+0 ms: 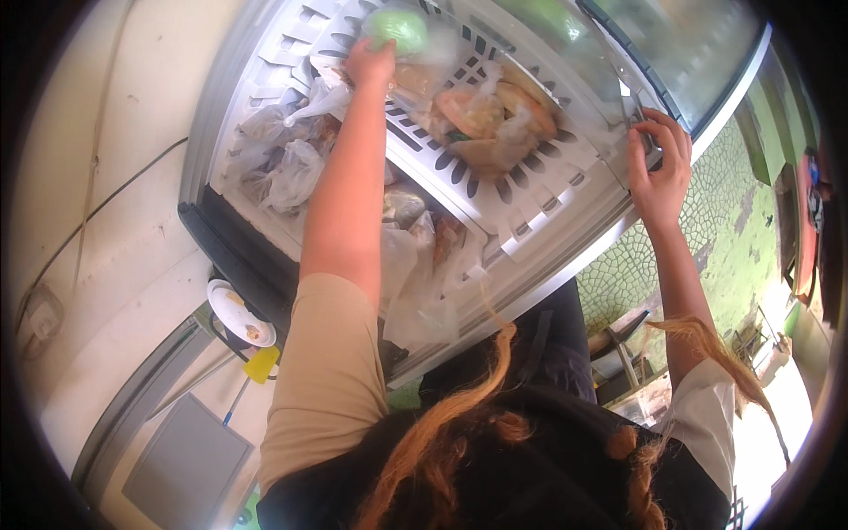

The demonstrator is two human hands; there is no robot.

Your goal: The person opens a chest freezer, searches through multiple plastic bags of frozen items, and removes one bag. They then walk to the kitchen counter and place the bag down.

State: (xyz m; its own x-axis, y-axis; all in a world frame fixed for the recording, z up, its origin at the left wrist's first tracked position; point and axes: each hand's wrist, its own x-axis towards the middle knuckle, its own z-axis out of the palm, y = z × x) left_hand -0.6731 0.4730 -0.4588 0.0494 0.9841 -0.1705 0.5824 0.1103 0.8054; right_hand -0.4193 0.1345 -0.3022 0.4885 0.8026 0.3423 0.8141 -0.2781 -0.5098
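Observation:
At the far side of an open chest freezer (424, 361), my left hand (372, 63) grips a rounded light-green plastic bag (397, 30). My thumb lies on its near edge, and the other fingers are partly hidden. The bag is over a white slotted basket (474, 205) that holds bagged food (474, 112). On the right, my right hand (662, 159) has its fingers bent over the frame edge of the raised glass lid (702, 59), beside a metal bracket (623, 69).
Below and left of the basket, knotted clear bags (295, 175) of food fill the freezer. A white plate (240, 315) with residue and a yellow plastic piece (262, 364) are at its left. A cable (112, 202) runs along the wall. Green patterned flooring (715, 218) lies to the right.

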